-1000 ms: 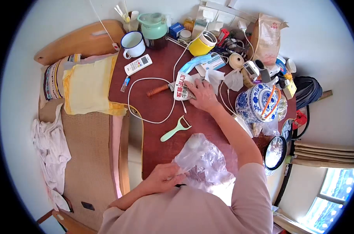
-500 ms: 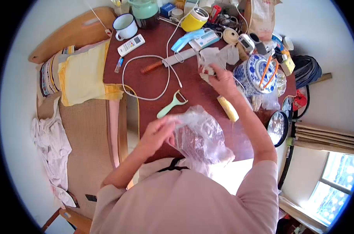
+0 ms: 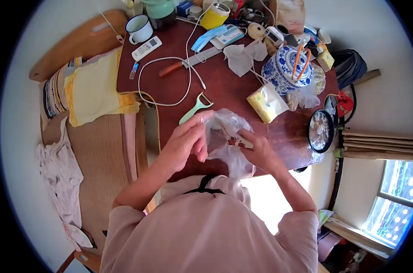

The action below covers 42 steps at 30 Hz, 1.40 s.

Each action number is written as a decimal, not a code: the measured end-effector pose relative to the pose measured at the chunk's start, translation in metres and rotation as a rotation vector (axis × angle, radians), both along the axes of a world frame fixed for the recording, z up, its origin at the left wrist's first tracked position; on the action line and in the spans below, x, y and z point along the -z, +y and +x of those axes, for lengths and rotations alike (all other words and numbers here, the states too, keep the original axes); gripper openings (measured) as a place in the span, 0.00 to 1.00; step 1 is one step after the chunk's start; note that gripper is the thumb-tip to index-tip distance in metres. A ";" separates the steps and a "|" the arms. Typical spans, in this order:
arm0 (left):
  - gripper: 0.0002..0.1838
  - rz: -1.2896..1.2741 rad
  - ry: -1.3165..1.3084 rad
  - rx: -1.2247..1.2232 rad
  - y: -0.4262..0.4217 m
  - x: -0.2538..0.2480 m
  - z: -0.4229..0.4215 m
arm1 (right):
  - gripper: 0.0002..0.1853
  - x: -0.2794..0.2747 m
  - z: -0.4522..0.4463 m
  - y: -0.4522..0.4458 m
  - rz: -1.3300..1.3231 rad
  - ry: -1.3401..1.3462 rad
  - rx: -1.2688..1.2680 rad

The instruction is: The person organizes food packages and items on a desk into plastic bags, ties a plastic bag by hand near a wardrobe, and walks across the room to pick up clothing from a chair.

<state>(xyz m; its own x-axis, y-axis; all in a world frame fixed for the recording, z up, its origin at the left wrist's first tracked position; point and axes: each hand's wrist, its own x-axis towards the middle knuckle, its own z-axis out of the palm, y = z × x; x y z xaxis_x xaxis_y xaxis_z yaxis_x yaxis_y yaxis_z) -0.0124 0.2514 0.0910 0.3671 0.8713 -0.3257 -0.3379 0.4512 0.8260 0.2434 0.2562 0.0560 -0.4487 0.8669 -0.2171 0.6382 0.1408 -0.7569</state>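
Note:
A clear plastic bag (image 3: 236,159) hangs at the table's front edge, its mouth gathered near my left hand (image 3: 188,139). The fingers of that hand are closed on the bag's upper edge. My right hand (image 3: 260,151) grips a small white piece with red markings (image 3: 234,138), held at the bag's mouth; its exact kind cannot be made out. A light green peeler (image 3: 196,109) lies just beyond my left hand. Beyond my right hand sits a yellow-and-white tissue packet (image 3: 266,103). Crumpled white tissue (image 3: 239,59) lies farther back.
A knife (image 3: 188,63) with a wooden handle lies across the table (image 3: 234,91), near a looped white cable (image 3: 143,86). At the right stand a blue-and-white teapot (image 3: 286,70) and a round black-rimmed dish (image 3: 321,131). An enamel mug (image 3: 139,29) and remote (image 3: 147,48) are at the back left.
My right hand has come back from the crumpled tissue to the bag, bringing the white piece with red markings. My left hand keeps hold of the bag. The view has shifted slightly.

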 end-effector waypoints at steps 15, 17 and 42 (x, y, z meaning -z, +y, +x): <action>0.28 -0.185 -0.132 0.083 -0.022 -0.018 0.008 | 0.18 0.037 -0.018 0.026 0.440 -0.209 0.095; 0.28 -0.181 -0.128 0.035 -0.019 -0.022 0.006 | 0.19 0.028 -0.038 0.026 0.618 -0.342 0.048; 0.27 -0.269 -0.045 -0.124 0.009 0.022 -0.038 | 0.17 0.113 -0.033 0.301 0.346 -0.481 0.331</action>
<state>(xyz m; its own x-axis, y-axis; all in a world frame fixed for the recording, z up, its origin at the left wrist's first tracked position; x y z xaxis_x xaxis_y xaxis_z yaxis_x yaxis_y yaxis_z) -0.0501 0.2607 0.0688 0.2823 0.7953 -0.5364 -0.4380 0.6043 0.6655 0.2101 0.5568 -0.0574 -0.0710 0.9974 -0.0113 0.9440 0.0635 -0.3239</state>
